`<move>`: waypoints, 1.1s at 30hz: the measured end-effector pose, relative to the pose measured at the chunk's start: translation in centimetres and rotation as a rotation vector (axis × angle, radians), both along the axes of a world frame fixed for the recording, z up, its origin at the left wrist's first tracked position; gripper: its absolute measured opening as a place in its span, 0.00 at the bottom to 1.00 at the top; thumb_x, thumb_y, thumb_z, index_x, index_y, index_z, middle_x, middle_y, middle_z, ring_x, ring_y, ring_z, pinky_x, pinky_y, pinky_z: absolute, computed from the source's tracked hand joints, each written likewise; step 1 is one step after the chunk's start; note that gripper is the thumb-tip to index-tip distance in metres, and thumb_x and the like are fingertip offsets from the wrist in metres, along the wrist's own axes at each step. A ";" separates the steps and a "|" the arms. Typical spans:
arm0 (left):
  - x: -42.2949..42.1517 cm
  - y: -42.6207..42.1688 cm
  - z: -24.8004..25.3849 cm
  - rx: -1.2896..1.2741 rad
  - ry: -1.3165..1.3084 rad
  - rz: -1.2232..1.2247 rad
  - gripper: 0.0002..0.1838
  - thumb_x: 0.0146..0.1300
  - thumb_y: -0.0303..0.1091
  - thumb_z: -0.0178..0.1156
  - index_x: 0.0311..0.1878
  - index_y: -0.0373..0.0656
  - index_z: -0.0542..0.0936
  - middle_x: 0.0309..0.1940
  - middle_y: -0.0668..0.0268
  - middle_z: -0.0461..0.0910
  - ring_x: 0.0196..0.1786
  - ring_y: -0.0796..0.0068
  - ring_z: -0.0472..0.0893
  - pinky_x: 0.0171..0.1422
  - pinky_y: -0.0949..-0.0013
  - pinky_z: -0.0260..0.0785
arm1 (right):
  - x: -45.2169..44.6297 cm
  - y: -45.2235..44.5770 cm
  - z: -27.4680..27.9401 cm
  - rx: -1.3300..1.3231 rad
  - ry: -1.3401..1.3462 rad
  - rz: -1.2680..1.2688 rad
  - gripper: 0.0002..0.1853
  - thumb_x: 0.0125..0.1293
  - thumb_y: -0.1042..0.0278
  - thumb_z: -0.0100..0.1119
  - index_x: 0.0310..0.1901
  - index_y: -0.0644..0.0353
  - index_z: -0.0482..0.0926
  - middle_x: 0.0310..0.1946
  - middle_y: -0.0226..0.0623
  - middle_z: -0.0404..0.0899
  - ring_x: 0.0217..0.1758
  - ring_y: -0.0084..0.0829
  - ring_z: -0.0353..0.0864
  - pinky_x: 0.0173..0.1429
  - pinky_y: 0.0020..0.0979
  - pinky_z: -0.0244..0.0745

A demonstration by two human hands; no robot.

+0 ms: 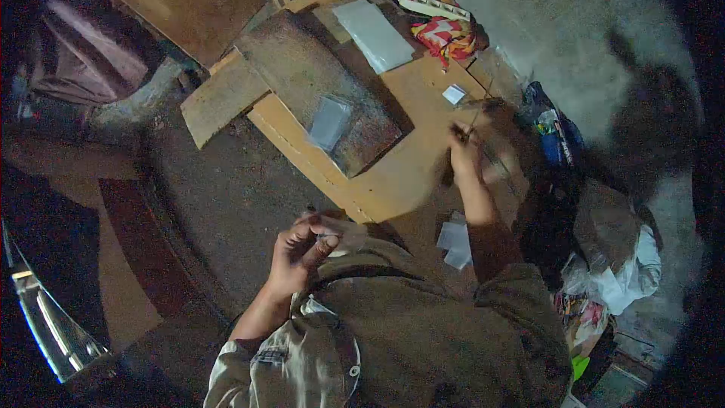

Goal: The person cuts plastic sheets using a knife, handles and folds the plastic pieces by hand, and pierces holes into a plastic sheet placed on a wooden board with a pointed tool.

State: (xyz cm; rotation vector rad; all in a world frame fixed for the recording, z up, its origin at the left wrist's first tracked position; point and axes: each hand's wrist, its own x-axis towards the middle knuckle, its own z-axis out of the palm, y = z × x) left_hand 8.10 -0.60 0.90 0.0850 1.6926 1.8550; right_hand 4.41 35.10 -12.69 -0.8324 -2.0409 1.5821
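Left grip point(296, 251): fingertips pinched together near the torso, on what looks like clear plastic point(341, 236); held up and close, probably for a finer hold on thin film. Exact edges blurred.
Loose bags point(455, 242): beside right forearm point(483, 215); pale, see-through, overlapping unevenly, as if dropped there.
Right grip point(464, 157): fingers curled above right part of light board point(377, 189); motion blur, cannot tell whether grasping anything.
Bags on dark board point(330, 122): lying flat, slightly fanned; clear, bluish-grey, shiny. Likely within easy reach of both hands.
Small packet point(454, 94): flat on light board, beyond right grip; squarish, whitish, bright at centre.
Large plastic stack point(374, 34): laid flat at far side, probably to stay smooth; milky, glossy, longer than wide.
Patterned cloth point(445, 38): bunched beside power strip point(433, 7); red, yellow, white.
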 end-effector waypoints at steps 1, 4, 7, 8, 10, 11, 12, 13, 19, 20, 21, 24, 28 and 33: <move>-0.3 0.3 -0.3 0.018 0.116 -0.016 0.04 0.57 0.25 0.61 0.36 0.39 0.80 0.52 0.58 0.75 0.56 0.67 0.72 0.60 0.64 0.62 | 1.5 -2.1 2.8 -0.163 0.022 0.067 0.18 0.57 0.58 0.63 0.42 0.62 0.74 0.40 0.34 0.79 0.43 0.27 0.75 0.50 0.30 0.68; -0.8 1.8 0.4 0.060 0.224 -0.039 0.04 0.57 0.24 0.61 0.36 0.41 0.80 0.59 0.56 0.70 0.62 0.63 0.68 0.63 0.62 0.60 | 5.4 -6.4 8.8 -0.383 -0.242 0.441 0.18 0.60 0.56 0.60 0.47 0.59 0.76 0.40 0.31 0.79 0.36 0.20 0.73 0.38 0.25 0.68; -1.1 2.0 -0.7 0.065 0.290 -0.094 0.06 0.55 0.22 0.62 0.36 0.41 0.80 0.64 0.55 0.63 0.65 0.60 0.65 0.63 0.60 0.59 | 7.0 -9.5 10.7 -0.757 -0.378 0.721 0.20 0.63 0.53 0.54 0.52 0.57 0.76 0.37 0.29 0.81 0.22 0.15 0.68 0.24 0.21 0.61; -1.2 2.2 -0.9 0.043 0.350 -0.142 0.07 0.54 0.22 0.63 0.36 0.41 0.80 0.64 0.55 0.63 0.65 0.59 0.64 0.63 0.59 0.59 | 7.4 -10.5 12.1 -0.859 -0.306 0.756 0.21 0.63 0.53 0.56 0.52 0.57 0.76 0.29 0.27 0.79 0.17 0.15 0.66 0.21 0.21 0.60; -1.3 2.5 -0.5 0.000 0.465 -0.196 0.08 0.52 0.21 0.63 0.37 0.40 0.80 0.63 0.54 0.64 0.64 0.58 0.66 0.62 0.59 0.60 | 7.8 -11.7 12.4 -0.934 -0.259 0.799 0.19 0.62 0.54 0.57 0.49 0.57 0.76 0.25 0.26 0.77 0.16 0.15 0.66 0.20 0.21 0.59; -1.3 2.6 -0.4 -0.003 0.467 -0.196 0.08 0.52 0.21 0.63 0.37 0.40 0.80 0.63 0.54 0.64 0.64 0.58 0.66 0.62 0.59 0.60 | 7.9 -12.1 12.4 -1.007 -0.214 0.844 0.17 0.62 0.55 0.58 0.47 0.58 0.77 0.22 0.25 0.75 0.16 0.15 0.66 0.19 0.20 0.59; -1.3 2.6 -0.4 -0.005 0.464 -0.188 0.08 0.52 0.20 0.62 0.37 0.40 0.80 0.63 0.54 0.64 0.63 0.57 0.66 0.62 0.59 0.61 | 7.7 -12.4 12.3 -0.950 -0.192 0.836 0.12 0.59 0.60 0.62 0.39 0.58 0.76 0.18 0.23 0.70 0.16 0.15 0.66 0.19 0.21 0.58; -1.2 2.5 -0.3 -0.009 0.459 -0.176 0.08 0.53 0.20 0.62 0.37 0.40 0.80 0.63 0.54 0.64 0.63 0.57 0.67 0.61 0.59 0.61 | 7.6 -12.6 12.6 -0.953 -0.194 0.845 0.12 0.59 0.60 0.62 0.39 0.58 0.76 0.18 0.23 0.70 0.16 0.15 0.66 0.19 0.21 0.58; -0.9 1.1 1.2 -0.017 0.114 -0.133 0.05 0.58 0.21 0.59 0.38 0.37 0.77 0.48 0.58 0.76 0.51 0.67 0.76 0.56 0.67 0.66 | 6.1 -13.3 15.4 -0.629 -0.155 0.739 0.10 0.56 0.71 0.62 0.37 0.66 0.74 0.21 0.30 0.73 0.18 0.18 0.68 0.24 0.23 0.64; -0.8 0.9 1.3 -0.017 0.112 -0.119 0.05 0.58 0.21 0.59 0.38 0.37 0.77 0.48 0.58 0.76 0.51 0.67 0.76 0.56 0.67 0.66 | 5.9 -13.8 16.2 -0.598 -0.172 0.685 0.10 0.56 0.71 0.62 0.36 0.65 0.73 0.22 0.30 0.74 0.18 0.18 0.69 0.24 0.23 0.64; -0.8 0.8 1.4 0.000 0.064 -0.117 0.06 0.59 0.21 0.58 0.39 0.36 0.76 0.43 0.61 0.77 0.47 0.71 0.77 0.53 0.69 0.67 | 5.9 -14.0 16.1 -0.597 -0.179 0.696 0.10 0.56 0.71 0.62 0.36 0.65 0.73 0.22 0.30 0.74 0.18 0.18 0.69 0.24 0.23 0.64; -1.1 0.3 0.5 0.075 0.034 -0.154 0.07 0.60 0.20 0.56 0.42 0.34 0.74 0.38 0.65 0.77 0.43 0.76 0.77 0.50 0.72 0.69 | 6.2 -14.7 16.1 -0.582 -0.112 0.563 0.11 0.58 0.71 0.60 0.39 0.65 0.71 0.23 0.30 0.73 0.18 0.19 0.68 0.24 0.22 0.63; -1.0 0.3 0.9 0.303 -0.013 -0.148 0.08 0.60 0.19 0.56 0.43 0.36 0.73 0.37 0.67 0.77 0.42 0.78 0.77 0.47 0.73 0.69 | 5.7 -14.3 15.7 -0.507 -0.052 0.615 0.10 0.59 0.69 0.59 0.38 0.63 0.72 0.22 0.30 0.72 0.17 0.18 0.67 0.23 0.23 0.63; -2.1 -0.2 0.5 0.168 -0.046 0.047 0.07 0.59 0.20 0.58 0.41 0.36 0.75 0.35 0.66 0.79 0.38 0.76 0.79 0.44 0.73 0.71 | 5.8 -14.4 16.7 -0.508 -0.083 0.564 0.10 0.58 0.69 0.60 0.37 0.63 0.72 0.24 0.31 0.74 0.17 0.17 0.66 0.24 0.23 0.63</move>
